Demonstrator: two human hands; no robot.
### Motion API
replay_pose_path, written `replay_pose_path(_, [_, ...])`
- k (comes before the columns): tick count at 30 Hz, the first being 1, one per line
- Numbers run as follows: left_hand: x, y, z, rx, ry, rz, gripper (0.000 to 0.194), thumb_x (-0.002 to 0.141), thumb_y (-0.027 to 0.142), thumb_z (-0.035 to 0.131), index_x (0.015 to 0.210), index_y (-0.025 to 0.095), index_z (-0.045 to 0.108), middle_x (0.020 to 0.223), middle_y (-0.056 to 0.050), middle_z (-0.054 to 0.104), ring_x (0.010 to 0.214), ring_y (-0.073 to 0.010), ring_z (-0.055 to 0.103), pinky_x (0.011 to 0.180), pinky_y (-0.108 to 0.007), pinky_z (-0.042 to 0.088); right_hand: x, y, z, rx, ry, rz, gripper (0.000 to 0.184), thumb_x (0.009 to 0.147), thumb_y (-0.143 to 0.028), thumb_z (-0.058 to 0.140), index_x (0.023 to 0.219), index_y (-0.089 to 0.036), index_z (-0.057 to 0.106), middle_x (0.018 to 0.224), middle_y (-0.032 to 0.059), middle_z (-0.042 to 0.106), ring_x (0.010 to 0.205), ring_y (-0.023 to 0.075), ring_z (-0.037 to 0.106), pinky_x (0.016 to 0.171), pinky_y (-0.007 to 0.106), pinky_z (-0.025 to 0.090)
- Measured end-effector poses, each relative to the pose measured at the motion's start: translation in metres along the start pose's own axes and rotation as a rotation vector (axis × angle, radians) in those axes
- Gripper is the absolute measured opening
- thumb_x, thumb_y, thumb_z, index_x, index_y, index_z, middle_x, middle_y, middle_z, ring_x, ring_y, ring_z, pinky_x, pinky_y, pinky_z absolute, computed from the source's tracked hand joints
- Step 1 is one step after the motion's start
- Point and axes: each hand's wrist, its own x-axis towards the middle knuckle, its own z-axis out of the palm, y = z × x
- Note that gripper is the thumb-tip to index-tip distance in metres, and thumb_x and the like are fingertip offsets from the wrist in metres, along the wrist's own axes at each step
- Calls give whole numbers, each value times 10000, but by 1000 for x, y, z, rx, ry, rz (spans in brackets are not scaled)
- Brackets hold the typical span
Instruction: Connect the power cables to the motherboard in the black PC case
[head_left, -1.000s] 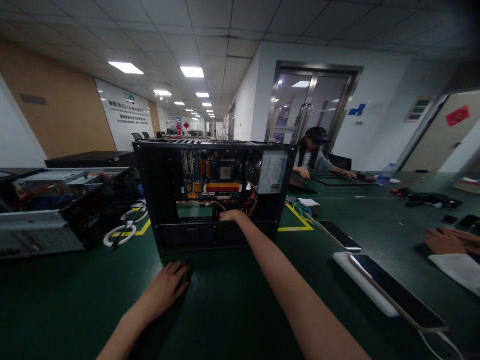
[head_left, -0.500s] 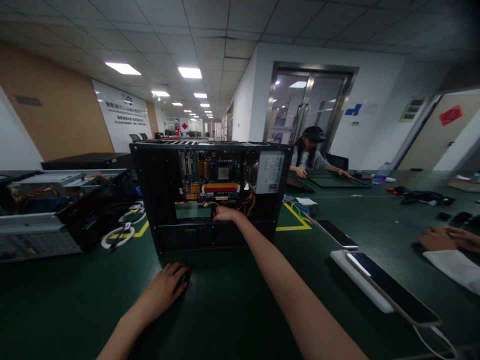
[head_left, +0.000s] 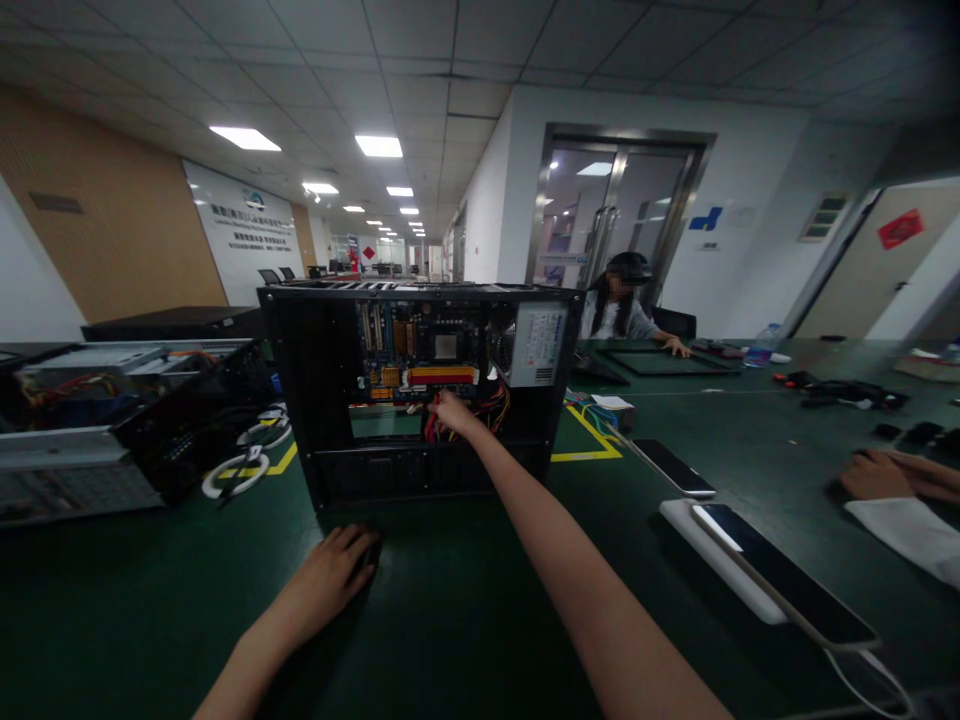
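An open black computer case (head_left: pixel 330 470) stands on the table in front of me, its motherboard (head_left: pixel 420 345) facing me and the power supply (head_left: pixel 538 345) at upper right. Inside the case, below the red and yellow memory slots (head_left: pixel 442 376), my right hand (head_left: pixel 453 412) is closed on a bundle of red, black and yellow cables (head_left: pixel 430 425). My left hand (head_left: pixel 334 568) lies on the green table just in front of the case, fingers stretched out and thumb apart. A dark patch shows between its thumb and fingers; I cannot tell whether it is an object or shadow.
Another opened computer case (head_left: pixel 135 430) lies at left beside a coiled white cable (head_left: pixel 235 474). On the right are phones (head_left: pixel 780 570), a white box-like device (head_left: pixel 712 560) and another person's hands (head_left: pixel 874 474). A person (head_left: pixel 622 300) across the table touches a black frame (head_left: pixel 667 362).
My right hand has risen slightly, and red cables now show at its fingers. My left hand has stayed put. The person across the table has shifted their hands on the frame.
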Motion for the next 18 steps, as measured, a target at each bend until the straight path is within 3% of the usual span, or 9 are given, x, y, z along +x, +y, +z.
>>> replay_pose_path(3, [1,-2,3,-3,4,0,414,812,362,356,1188,217,449,1208,-74,459,1104,-259,431,933,-413,330,3,-1,0,76,73,-75,139,771,-159,461,907,-136,482,528,-28,489,414,82,500,413,164,429])
replay_pose_path(6, [2,-3,4,2,21,10,408,812,368,354,1179,221,455,1205,-68,464,1094,-249,441,935,-406,328,0,-2,-1,198,81,-55,92,764,-106,429,840,-137,473,454,-57,433,353,74,462,392,179,432])
replay_pose_path(14, [2,-3,4,3,35,12,409,805,365,363,1173,218,463,1200,-72,469,1094,-256,439,925,-409,338,-10,4,-11,464,94,180,84,756,-67,461,803,-136,468,463,-40,495,384,72,501,461,206,468])
replay_pose_path(18, [1,-3,3,-10,39,5,412,802,378,368,1178,235,456,1212,-64,458,1111,-272,423,913,-428,348,-6,10,-16,562,16,305,90,770,-73,469,819,-148,460,516,-25,543,452,88,547,528,247,485])
